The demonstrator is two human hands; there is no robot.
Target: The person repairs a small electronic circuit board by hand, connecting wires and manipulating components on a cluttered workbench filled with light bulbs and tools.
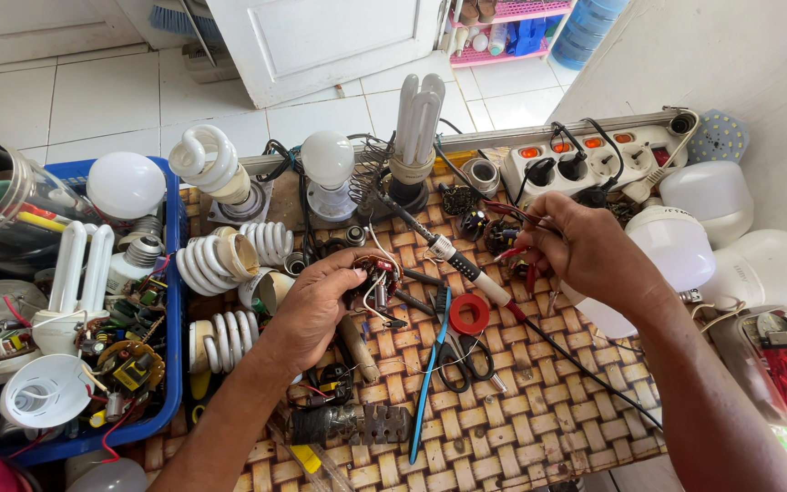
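At the centre of the frame the left hand [313,305] grips a small round circuit board [373,281], its fingers curled around the edge and the component side facing up, with thin white and red wires trailing from it. To the right, the right hand [583,248] is closed with its fingertips pinched on a thin red probe lead [514,253] just above the woven mat [539,401]. Between the 2 hands a soldering iron [453,255] lies slanted on the mat, its cable running toward the lower right. Just below it sit a red roll of tape [469,313] and a pair of black-handled scissors [463,353], touching a blue strip. A white power strip [594,159] with plugs in it lies along the upper right. At the left of the frame a blue crate [171,273] holds spiral bulbs and loose lamp parts. 3 white bulb domes lie at the right edge.
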